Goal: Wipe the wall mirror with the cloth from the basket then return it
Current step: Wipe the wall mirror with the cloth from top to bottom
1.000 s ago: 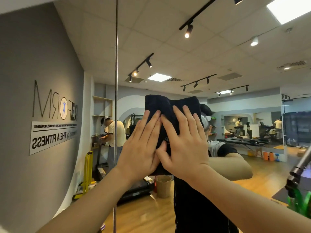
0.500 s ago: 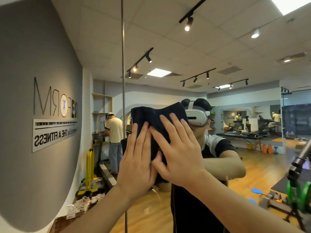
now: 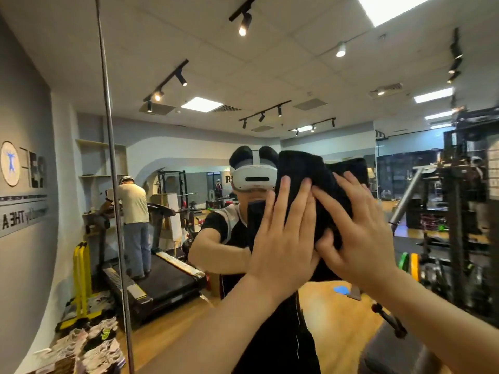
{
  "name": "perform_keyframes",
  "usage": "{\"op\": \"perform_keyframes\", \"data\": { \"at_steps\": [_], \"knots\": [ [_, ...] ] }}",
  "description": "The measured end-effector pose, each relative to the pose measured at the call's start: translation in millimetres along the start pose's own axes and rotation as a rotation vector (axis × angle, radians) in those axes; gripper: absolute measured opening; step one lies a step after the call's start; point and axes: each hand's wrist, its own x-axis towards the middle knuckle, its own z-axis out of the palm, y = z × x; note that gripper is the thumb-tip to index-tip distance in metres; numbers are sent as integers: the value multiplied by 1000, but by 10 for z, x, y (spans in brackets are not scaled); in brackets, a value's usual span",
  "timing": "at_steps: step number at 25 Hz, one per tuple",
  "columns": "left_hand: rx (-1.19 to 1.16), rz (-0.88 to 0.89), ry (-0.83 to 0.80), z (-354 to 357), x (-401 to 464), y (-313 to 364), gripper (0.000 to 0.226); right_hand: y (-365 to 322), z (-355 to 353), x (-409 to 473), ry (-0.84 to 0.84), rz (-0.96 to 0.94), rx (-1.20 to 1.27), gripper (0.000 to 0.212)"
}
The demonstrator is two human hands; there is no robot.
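A dark, nearly black cloth (image 3: 310,179) is pressed flat against the wall mirror (image 3: 205,71), which fills almost the whole head view. My left hand (image 3: 283,238) lies on the cloth's lower left part with fingers spread upward. My right hand (image 3: 359,228) presses on the cloth's right side, fingers splayed, thumb tucked under the fabric. Both palms hold the cloth to the glass. The cloth's lower edge is hidden behind my hands. No basket can be made out for certain.
A vertical seam (image 3: 113,184) splits the mirror panels at the left. The glass reflects a person with a white headset (image 3: 253,179), another person on a treadmill (image 3: 135,211), a grey logo wall (image 3: 24,184), gym machines (image 3: 459,211) and stacked items (image 3: 89,346) at bottom left.
Both hands have slid the cloth to the right across the mirror and slightly down. The reflection of the headset, covered a second ago, now shows left of the cloth.
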Motion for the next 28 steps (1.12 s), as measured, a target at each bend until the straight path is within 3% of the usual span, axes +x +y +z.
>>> {"op": "perform_keyframes", "data": {
  "at_steps": [6,15,22,28],
  "knots": [
    [-38,22,99,-290,1057,-752,60,-15,84,1274,125,53,-9,56],
    [10,-122,149,-861,854,-1979,57,-1046,612,2126,124,-52,23,55],
    [-1,-289,132,-1085,-34,-2385,60,-1875,1009,1899,85,-151,112,50],
    [51,-340,-21,-1088,-862,-2245,61,-2237,1066,1145,-67,-147,144,56]
  ]
}}
